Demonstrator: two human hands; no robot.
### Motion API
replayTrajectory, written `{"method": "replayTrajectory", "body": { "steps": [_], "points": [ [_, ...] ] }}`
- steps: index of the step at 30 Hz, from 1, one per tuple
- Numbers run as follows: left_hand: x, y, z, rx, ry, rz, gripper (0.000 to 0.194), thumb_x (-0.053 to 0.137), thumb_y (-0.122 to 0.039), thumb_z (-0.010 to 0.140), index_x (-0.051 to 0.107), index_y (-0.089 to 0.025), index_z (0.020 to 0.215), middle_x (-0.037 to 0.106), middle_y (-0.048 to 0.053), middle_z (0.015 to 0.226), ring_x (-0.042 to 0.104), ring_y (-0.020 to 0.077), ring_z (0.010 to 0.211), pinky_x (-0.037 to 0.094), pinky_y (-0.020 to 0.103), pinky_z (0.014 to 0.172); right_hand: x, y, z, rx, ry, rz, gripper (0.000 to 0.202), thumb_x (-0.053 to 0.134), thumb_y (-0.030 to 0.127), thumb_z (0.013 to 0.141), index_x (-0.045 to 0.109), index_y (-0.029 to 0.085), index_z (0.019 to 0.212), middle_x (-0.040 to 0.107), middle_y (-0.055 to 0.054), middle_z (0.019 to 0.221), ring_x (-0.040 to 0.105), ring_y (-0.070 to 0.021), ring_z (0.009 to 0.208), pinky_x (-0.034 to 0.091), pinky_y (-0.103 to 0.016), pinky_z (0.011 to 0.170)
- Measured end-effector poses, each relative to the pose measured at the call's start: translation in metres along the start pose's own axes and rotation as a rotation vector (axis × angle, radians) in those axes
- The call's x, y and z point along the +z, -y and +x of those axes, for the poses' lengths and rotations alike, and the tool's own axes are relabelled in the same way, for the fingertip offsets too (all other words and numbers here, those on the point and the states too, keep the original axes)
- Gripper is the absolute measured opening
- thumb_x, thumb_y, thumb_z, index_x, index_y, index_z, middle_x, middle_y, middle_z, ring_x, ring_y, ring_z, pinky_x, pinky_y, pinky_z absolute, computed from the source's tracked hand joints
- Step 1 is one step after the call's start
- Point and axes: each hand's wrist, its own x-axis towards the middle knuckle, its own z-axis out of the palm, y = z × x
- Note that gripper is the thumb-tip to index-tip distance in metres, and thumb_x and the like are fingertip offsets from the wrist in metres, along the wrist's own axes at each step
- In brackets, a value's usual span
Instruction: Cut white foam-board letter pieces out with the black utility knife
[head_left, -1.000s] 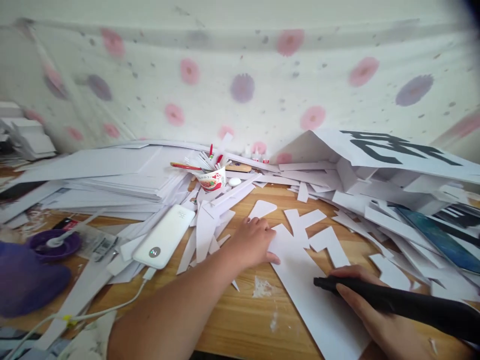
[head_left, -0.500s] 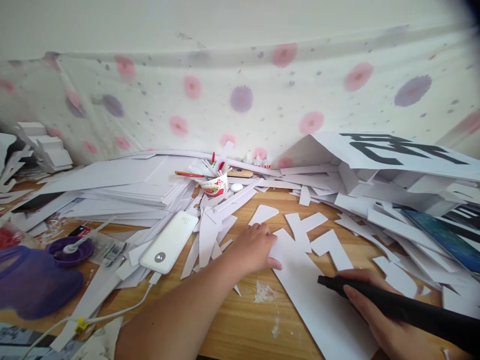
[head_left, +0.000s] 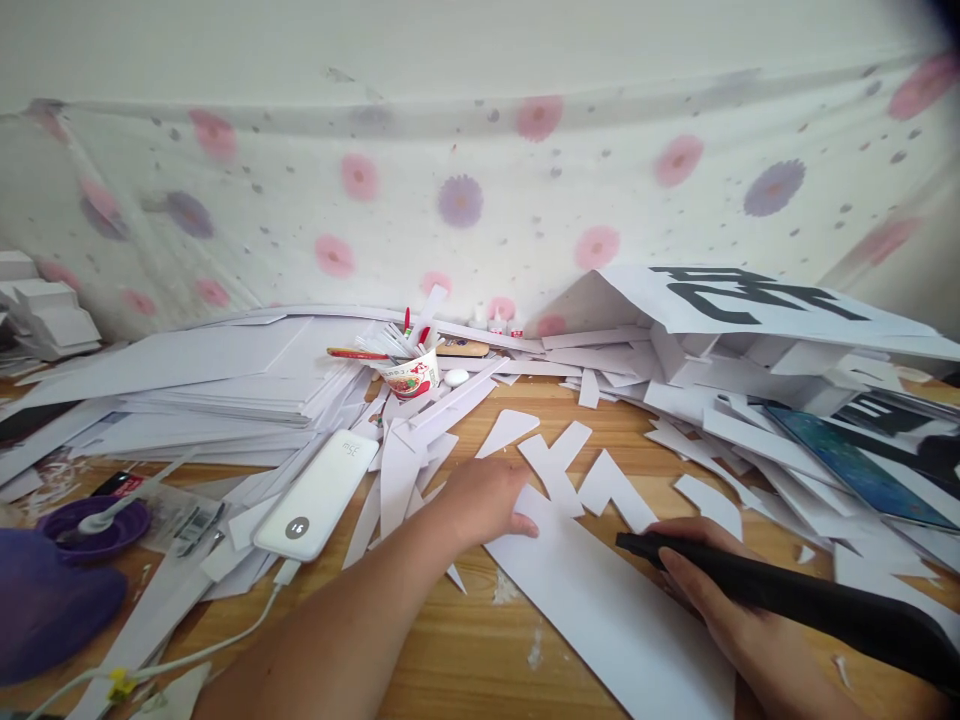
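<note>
A long white board strip (head_left: 615, 600) lies slantwise on the wooden table in front of me. At its far left end, my left hand (head_left: 487, 500) grips the edge, with the thumb on top and the other fingers curled and partly hidden. My right hand (head_left: 720, 590) is wrapped round a long black pen-like tool (head_left: 810, 600), whose exact kind I cannot make out. The tool's blunt tip points left above the strip; whether it touches is unclear. Just beyond the strip lie cut white pieces, among them an angled piece (head_left: 615, 490) and a forked piece (head_left: 551, 470).
On the left are a white power bank (head_left: 319, 495) with a cable, a purple dish (head_left: 94, 525) and stacked white sheets (head_left: 217, 370). A paper cup (head_left: 411, 375) of tools stands behind. A lettered white structure (head_left: 750, 300) and a tablet (head_left: 855, 465) are on the right.
The view has swung slightly right. The strip and my left hand have shifted left and a little nearer, and the strip now covers part of the crumbs on the table. Both holds remain.
</note>
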Motion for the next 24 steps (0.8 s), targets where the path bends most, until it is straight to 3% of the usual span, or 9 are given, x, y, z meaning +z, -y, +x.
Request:
{"method": "replayTrajectory", "body": {
  "steps": [4, 8, 10, 14, 17, 19, 21, 24],
  "points": [
    [0.003, 0.003, 0.001, 0.002, -0.010, -0.008, 0.046, 0.070, -0.056, 0.072, 0.061, -0.028, 0.107, 0.071, 0.004, 0.103, 0.067, 0.0304, 0.094, 0.047, 0.035, 0.070, 0.000, 0.009, 0.010, 0.112, -0.201, 0.253, 0.022, 0.072, 0.040, 0.068, 0.069, 0.023, 0.082, 0.069, -0.003, 0.077, 0.065, -0.0216, 0.068, 0.053, -0.028, 0.055],
    [0.005, 0.005, 0.007, -0.037, -0.008, 0.037, 0.040, 0.066, -0.055, 0.073, 0.061, -0.023, 0.095, 0.071, 0.007, 0.098, 0.067, 0.0299, 0.086, 0.043, 0.034, 0.064, -0.024, 0.011, 0.034, 0.290, -0.451, 0.892, 0.016, 0.071, 0.031, 0.057, 0.061, 0.020, 0.063, 0.063, 0.001, 0.060, 0.059, -0.0154, 0.051, 0.053, -0.029, 0.053],
    [0.004, 0.004, 0.008, -0.054, 0.020, 0.061, 0.041, 0.065, -0.059, 0.071, 0.061, -0.021, 0.087, 0.072, 0.008, 0.091, 0.066, 0.0301, 0.082, 0.041, 0.033, 0.061, -0.037, 0.007, 0.036, 0.359, -0.489, 1.047, 0.013, 0.070, 0.027, 0.056, 0.061, 0.019, 0.060, 0.063, 0.002, 0.057, 0.054, -0.0120, 0.043, 0.054, -0.030, 0.052],
    [0.001, 0.000, 0.007, -0.056, 0.047, 0.066, 0.039, 0.062, -0.060, 0.074, 0.062, -0.021, 0.079, 0.072, 0.008, 0.086, 0.066, 0.0286, 0.080, 0.040, 0.032, 0.060, -0.039, -0.002, 0.017, 0.305, -0.471, 0.938, 0.011, 0.073, 0.023, 0.059, 0.069, 0.018, 0.068, 0.067, -0.002, 0.065, 0.059, -0.0142, 0.052, 0.049, -0.023, 0.044],
    [0.001, -0.002, 0.006, -0.069, 0.043, 0.067, 0.038, 0.060, -0.058, 0.077, 0.064, -0.020, 0.078, 0.072, 0.009, 0.086, 0.067, 0.0302, 0.082, 0.040, 0.034, 0.061, -0.035, -0.004, -0.002, 0.350, -0.498, 0.811, 0.014, 0.078, 0.025, 0.059, 0.071, 0.019, 0.070, 0.067, -0.002, 0.070, 0.058, -0.0138, 0.053, 0.050, -0.022, 0.043],
    [0.001, -0.002, 0.005, -0.077, 0.046, 0.057, 0.037, 0.059, -0.057, 0.079, 0.065, -0.020, 0.078, 0.072, 0.010, 0.086, 0.067, 0.0317, 0.084, 0.041, 0.034, 0.061, -0.037, -0.002, -0.015, 0.400, -0.460, 0.774, 0.018, 0.081, 0.028, 0.058, 0.072, 0.020, 0.071, 0.066, -0.002, 0.069, 0.058, -0.0143, 0.054, 0.050, -0.021, 0.043],
    [0.001, -0.002, 0.004, -0.080, 0.045, 0.046, 0.037, 0.058, -0.055, 0.080, 0.066, -0.019, 0.079, 0.072, 0.011, 0.088, 0.067, 0.0322, 0.085, 0.042, 0.035, 0.062, -0.044, 0.000, -0.030, 0.435, -0.339, 0.744, 0.021, 0.081, 0.033, 0.059, 0.072, 0.020, 0.073, 0.065, -0.002, 0.067, 0.058, -0.0145, 0.054, 0.048, -0.021, 0.044],
    [0.000, -0.003, 0.003, -0.074, 0.040, 0.025, 0.035, 0.059, -0.054, 0.080, 0.066, -0.019, 0.079, 0.072, 0.011, 0.089, 0.067, 0.0317, 0.086, 0.043, 0.034, 0.064, -0.059, -0.001, -0.055, 0.475, 0.024, 0.642, 0.031, 0.074, 0.049, 0.065, 0.072, 0.020, 0.073, 0.062, -0.003, 0.061, 0.057, -0.0153, 0.049, 0.046, -0.024, 0.043]
  ]
}}
